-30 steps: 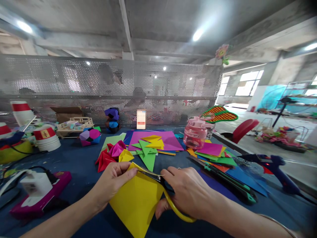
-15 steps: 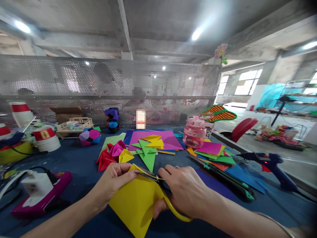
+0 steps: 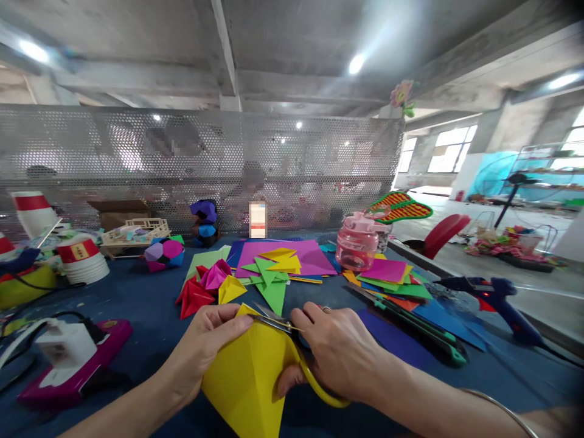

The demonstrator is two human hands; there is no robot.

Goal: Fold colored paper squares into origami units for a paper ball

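Observation:
A folded yellow paper (image 3: pixel 255 377) hangs at the bottom centre, its upper corner pinched between the thumb and fingers of my left hand (image 3: pixel 214 331). My right hand (image 3: pixel 335 344) is wrapped round yellow-handled scissors (image 3: pixel 314 380), whose metal blades lie along the paper's upper edge, close to my left fingertips. The blades look parted. Beyond my hands are folded red (image 3: pixel 194 297), magenta (image 3: pixel 216 275) and yellow (image 3: pixel 232 289) pieces, with green folded pieces (image 3: pixel 272 292) beside them on a purple sheet (image 3: pixel 312 255).
At the right lie a cutter knife (image 3: pixel 420 328), coloured sheets (image 3: pixel 383 271) and a glue gun (image 3: pixel 497 298). A pink jar (image 3: pixel 356 243) stands behind. Paper cups (image 3: pixel 84 258) and a purple power strip (image 3: pixel 104 340) are at the left, and a mesh screen (image 3: pixel 301 158) rises behind.
The scissor blades have parted, one now showing above the paper. My right thumb and the yellow handle have shifted slightly left. The view has turned a little.

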